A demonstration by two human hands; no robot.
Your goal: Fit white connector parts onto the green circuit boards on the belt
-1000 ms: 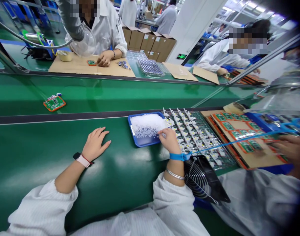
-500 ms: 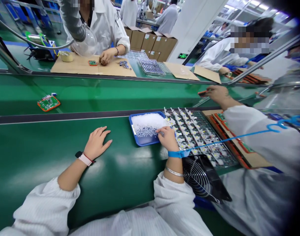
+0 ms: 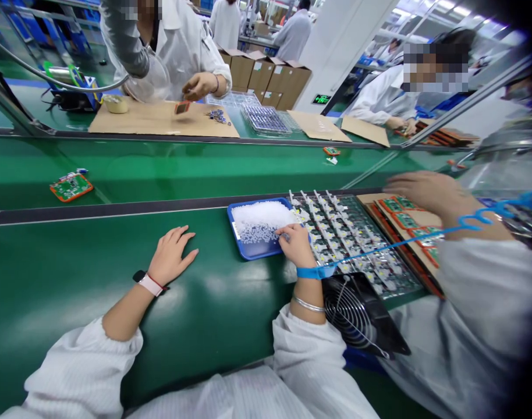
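My left hand (image 3: 170,257) lies on the green table (image 3: 213,302), fingers spread, with nothing in it. My right hand (image 3: 295,241) rests at the right side of a blue tray (image 3: 254,254). Its fingers are bent together over the small white plastic pieces (image 3: 261,214) in that tray; whether one is pinched between them is too small to make out. Right of the hand stand rows of white parts (image 3: 336,227) in a clear tray. A black fan (image 3: 357,314) with a wire guard is beside my right forearm.
On the green conveyor lie a green circuit board (image 3: 71,187) with an orange edge at left and another circuit board (image 3: 331,151) farther right. At right, a co-worker's hand (image 3: 432,192) is over boards on cardboard (image 3: 375,233). A co-worker opposite holds a small board (image 3: 181,107).
The co-worker at right has drawn the arm back, and a board now lies on the conveyor. The left board has shifted left. The person opposite has lifted a board. My hands stay put.
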